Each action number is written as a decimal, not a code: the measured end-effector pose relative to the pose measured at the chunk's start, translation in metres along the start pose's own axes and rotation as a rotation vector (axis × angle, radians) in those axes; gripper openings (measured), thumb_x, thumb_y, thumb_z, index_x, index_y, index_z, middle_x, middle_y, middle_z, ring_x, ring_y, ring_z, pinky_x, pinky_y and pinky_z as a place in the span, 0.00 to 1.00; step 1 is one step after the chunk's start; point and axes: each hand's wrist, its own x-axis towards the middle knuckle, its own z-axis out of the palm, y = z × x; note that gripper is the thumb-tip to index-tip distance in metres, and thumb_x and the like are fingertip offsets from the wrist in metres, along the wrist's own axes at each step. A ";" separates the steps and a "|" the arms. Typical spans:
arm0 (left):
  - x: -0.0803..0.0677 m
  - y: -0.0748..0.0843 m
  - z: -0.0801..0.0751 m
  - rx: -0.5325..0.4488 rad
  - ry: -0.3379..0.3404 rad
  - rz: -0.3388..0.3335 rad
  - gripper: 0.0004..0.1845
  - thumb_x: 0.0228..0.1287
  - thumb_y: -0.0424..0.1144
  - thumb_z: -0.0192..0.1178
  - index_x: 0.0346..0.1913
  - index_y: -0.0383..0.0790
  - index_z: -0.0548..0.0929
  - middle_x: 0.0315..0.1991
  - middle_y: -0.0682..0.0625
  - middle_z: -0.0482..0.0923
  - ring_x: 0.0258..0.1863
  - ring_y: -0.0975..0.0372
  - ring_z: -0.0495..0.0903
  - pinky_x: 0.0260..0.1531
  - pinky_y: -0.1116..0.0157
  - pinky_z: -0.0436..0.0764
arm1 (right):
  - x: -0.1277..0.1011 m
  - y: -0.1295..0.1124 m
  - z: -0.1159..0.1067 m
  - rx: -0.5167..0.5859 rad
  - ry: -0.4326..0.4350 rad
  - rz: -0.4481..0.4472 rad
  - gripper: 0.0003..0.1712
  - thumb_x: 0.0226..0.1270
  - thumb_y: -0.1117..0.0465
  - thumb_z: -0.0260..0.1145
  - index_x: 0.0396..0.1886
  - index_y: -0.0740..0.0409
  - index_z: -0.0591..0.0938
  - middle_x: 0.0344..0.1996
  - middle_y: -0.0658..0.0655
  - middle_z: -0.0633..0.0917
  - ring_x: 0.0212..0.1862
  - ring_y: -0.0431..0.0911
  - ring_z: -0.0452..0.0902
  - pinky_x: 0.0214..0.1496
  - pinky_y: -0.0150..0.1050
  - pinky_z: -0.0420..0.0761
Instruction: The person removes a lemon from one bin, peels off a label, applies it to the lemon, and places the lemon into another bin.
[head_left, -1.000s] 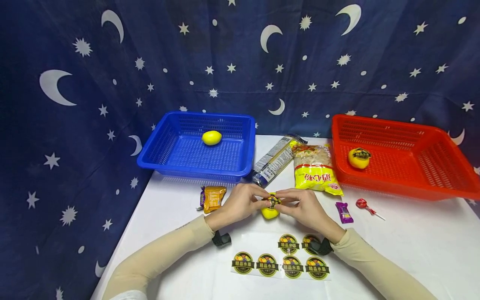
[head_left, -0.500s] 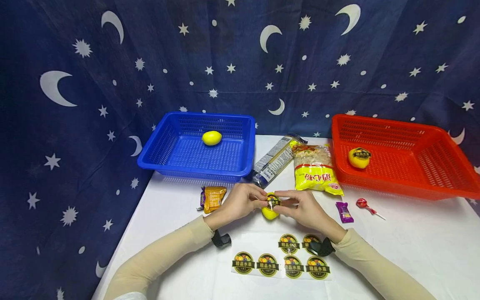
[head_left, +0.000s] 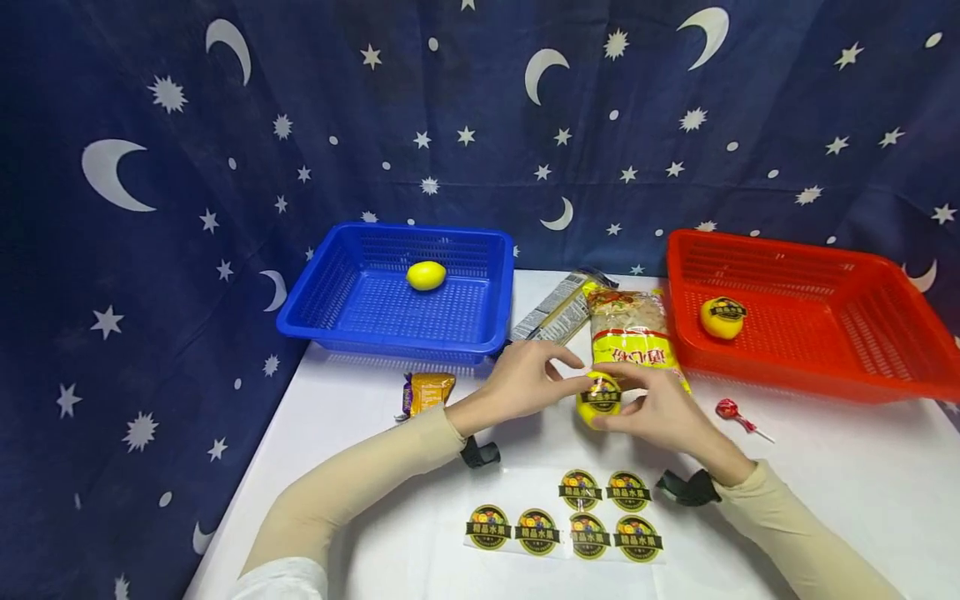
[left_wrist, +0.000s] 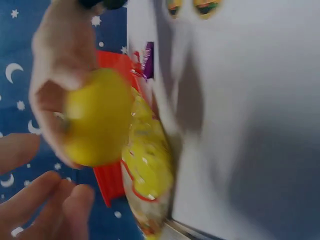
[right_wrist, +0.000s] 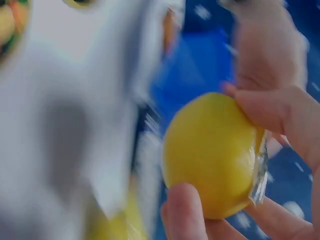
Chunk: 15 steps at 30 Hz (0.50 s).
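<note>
A yellow lemon (head_left: 597, 400) with a dark round sticker on top is held just above the white table (head_left: 825, 500), in front of the yellow bag. My right hand (head_left: 660, 417) grips it, fingers and thumb curled round the lemon (right_wrist: 210, 155). My left hand (head_left: 525, 379) is just left of it, fingers loosely extended and not gripping it. The left wrist view shows the lemon (left_wrist: 97, 125) in the right hand (left_wrist: 60, 55), with my left fingers (left_wrist: 45, 200) apart from it. A sheet of several round stickers (head_left: 562, 517) lies near the front edge.
A blue basket (head_left: 390, 337) at the back left holds a plain lemon (head_left: 426, 275). A red basket (head_left: 787, 379) at the back right holds a stickered lemon (head_left: 722, 317). Between them lie a yellow bag (head_left: 633, 329) and a grey packet (head_left: 555, 310). An orange snack (head_left: 429, 392) and a lollipop (head_left: 727, 408) lie nearby.
Both hands have moved right and a little away from me with the lemon. The left hand has released its pinch; the right hand alone now holds the lemon.
</note>
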 end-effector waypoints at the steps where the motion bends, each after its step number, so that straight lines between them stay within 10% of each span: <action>1: 0.006 0.005 0.002 0.008 0.019 0.008 0.17 0.63 0.56 0.70 0.47 0.48 0.91 0.39 0.54 0.92 0.28 0.76 0.83 0.29 0.78 0.76 | -0.004 -0.002 -0.016 -0.001 0.015 0.012 0.41 0.48 0.55 0.85 0.64 0.57 0.81 0.53 0.66 0.87 0.31 0.41 0.88 0.31 0.33 0.84; 9: 0.063 0.039 0.029 0.204 0.069 0.070 0.17 0.66 0.58 0.66 0.53 0.57 0.89 0.47 0.61 0.89 0.37 0.70 0.83 0.26 0.75 0.71 | -0.008 0.013 -0.160 -0.168 0.215 0.163 0.38 0.53 0.56 0.83 0.65 0.53 0.80 0.38 0.24 0.84 0.37 0.27 0.81 0.34 0.25 0.80; 15: 0.095 0.060 0.057 0.376 0.051 0.072 0.20 0.68 0.60 0.62 0.59 0.61 0.86 0.62 0.65 0.83 0.61 0.68 0.80 0.51 0.73 0.78 | 0.019 0.064 -0.233 -0.211 0.149 0.358 0.23 0.60 0.48 0.78 0.53 0.23 0.80 0.31 0.23 0.84 0.35 0.26 0.78 0.38 0.27 0.75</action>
